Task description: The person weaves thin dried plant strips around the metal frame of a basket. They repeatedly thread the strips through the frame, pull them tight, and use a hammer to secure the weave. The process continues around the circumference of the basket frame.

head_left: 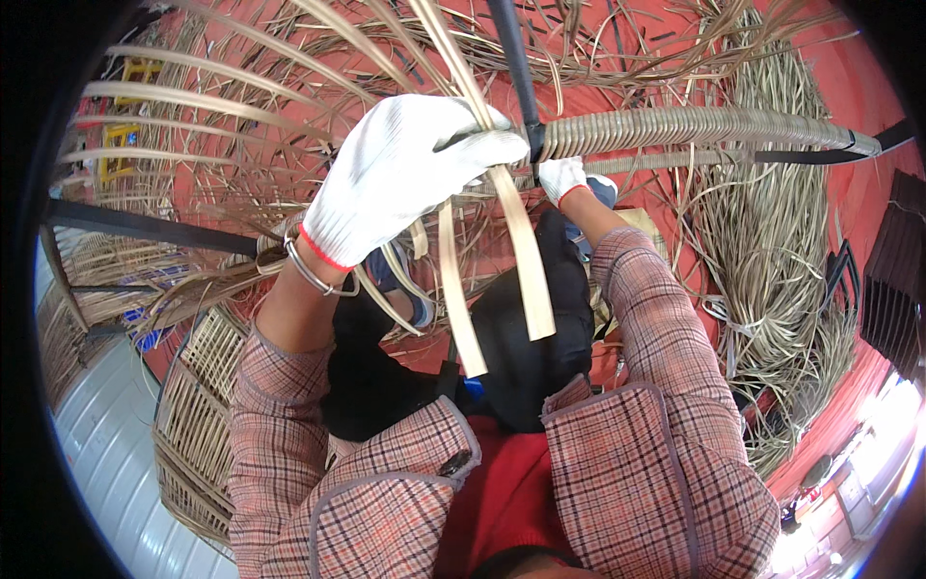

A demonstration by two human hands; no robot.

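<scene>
Cream strips (524, 261) hang below the left hand (391, 183), its fingers pinching one beside the wrapped bar (704, 128); likely light, springy, splittable, best held flat nearby; whether the right hand (562, 180) grips, I cannot tell

Red floor covering (854, 193) spreads beneath and beyond the left hand (405, 164) and the right hand (562, 180). Well to the left of the left hand, and nearer than it, shows a pale ribbed sheet (106, 454) (it has a bluish sheen), while a dark slatted panel (897, 270) sits far to the right of the right hand, with glaring white light (892, 425) nearer on that same side
</scene>
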